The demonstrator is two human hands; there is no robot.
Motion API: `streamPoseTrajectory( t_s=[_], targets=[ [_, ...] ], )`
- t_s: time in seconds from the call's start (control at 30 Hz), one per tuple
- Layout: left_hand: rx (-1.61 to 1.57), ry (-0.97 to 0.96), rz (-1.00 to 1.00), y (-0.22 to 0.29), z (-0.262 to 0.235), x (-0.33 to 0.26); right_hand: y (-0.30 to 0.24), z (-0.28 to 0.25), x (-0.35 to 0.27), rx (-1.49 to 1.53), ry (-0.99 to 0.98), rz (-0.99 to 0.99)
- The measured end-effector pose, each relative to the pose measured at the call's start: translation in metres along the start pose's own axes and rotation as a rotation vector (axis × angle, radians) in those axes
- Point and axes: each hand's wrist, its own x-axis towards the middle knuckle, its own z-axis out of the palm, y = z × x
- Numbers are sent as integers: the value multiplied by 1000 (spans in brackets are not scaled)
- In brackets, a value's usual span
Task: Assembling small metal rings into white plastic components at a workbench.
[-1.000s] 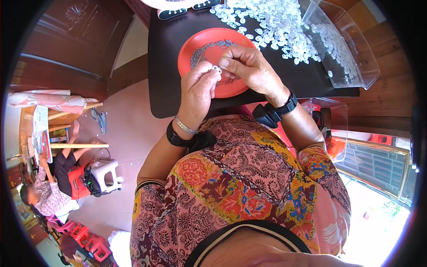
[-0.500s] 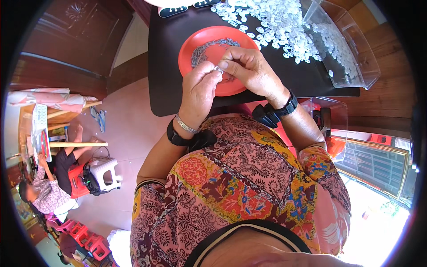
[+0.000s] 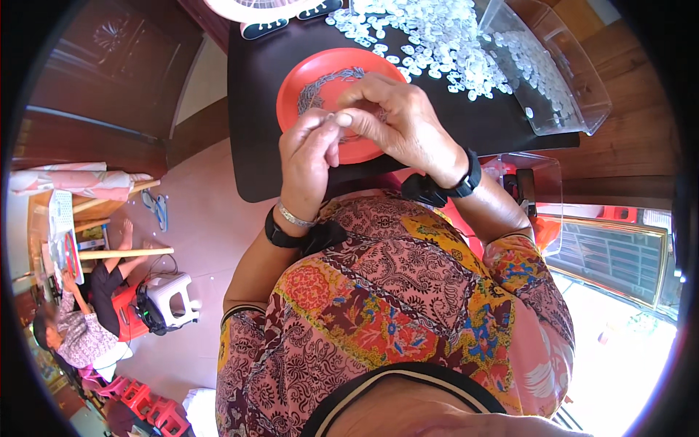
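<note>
Both my hands meet above the near half of a red plate [image 3: 287, 91]. My left hand [image 3: 307, 149] is closed, its thumb and fingers pinched where a small clear plastic piece showed earlier; the piece is now covered by the fingers. My right hand [image 3: 408, 131] has its thumb pressed against the left fingertips, with its index finger curled above. Whatever the right fingers hold is too small and hidden to name. On the plate lie many thin grey pins [image 3: 309, 96], heaped in a curved band along the far and left side.
A heap of clear oval plastic pieces [image 3: 429, 44] spreads over the black table [image 3: 255, 146] behind the plate. More lie in a tipped transparent bin [image 3: 586, 87] at the right. Another person [image 3: 87, 335] sits at the far left near a white stool [image 3: 171, 298].
My right thumb has moved onto the left fingertips, covering the small clear piece that showed between them. The whole view has shifted slightly, moving the table and plate left.
</note>
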Motion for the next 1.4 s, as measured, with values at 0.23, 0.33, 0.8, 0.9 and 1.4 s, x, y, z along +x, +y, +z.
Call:
streamPoseTrajectory(
  t_s=[0.23, 0.33, 0.8, 0.9, 1.4],
  targets=[
    [-116, 31, -98, 2, -12, 5, -86, -12, 1, 135, -161, -855],
    [-113, 19, -72, 6, -2, -1, -116, -12, -7, 224, -155, -862],
    [-151, 7, 81, 5, -14, 0, -44, -78, 16, -426, 54, 31],
    [-104, 16, 41, 12, -16, -5, 52, -109, 32, -477, 9, 148],
    [-142, 45, 30, 9, -22, -9, 167, -83, 59, -792, -291, 309]
  ],
)
